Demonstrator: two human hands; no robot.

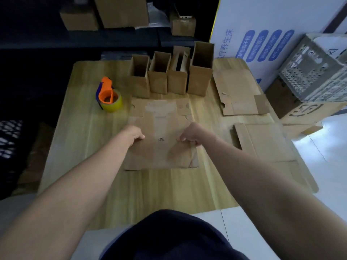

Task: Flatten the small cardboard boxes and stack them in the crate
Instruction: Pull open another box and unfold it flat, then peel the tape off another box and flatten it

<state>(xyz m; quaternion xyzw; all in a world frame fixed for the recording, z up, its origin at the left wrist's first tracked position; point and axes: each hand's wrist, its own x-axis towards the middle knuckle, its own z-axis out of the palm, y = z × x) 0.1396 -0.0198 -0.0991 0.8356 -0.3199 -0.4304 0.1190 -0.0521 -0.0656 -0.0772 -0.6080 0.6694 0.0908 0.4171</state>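
**Where's the piece you're working on?**

The flattened brown cardboard box (159, 147) lies on the pale wooden table (84, 128), straight in front of me. My left hand (134, 135) pinches its left edge and my right hand (191, 134) is curled round its right edge. Both are grasping it.

**How will it handle?**

Light, I'd judge. It should be stiff across the panels but floppy at the creases, so the far flaps may swing when it lifts. Dry card shouldn't slip. Holding the two sides near the middle should keep it level.

**And where does it go?**

The grey lattice plastic crate (315, 76) sits off to my right, past the table's edge and well apart from the sheet. Two flat brown cardboard sheets (238, 91) lie on the table's right side. Four upright open brown cardboard boxes (169, 76) stand in a row at the back, not yet flattened.
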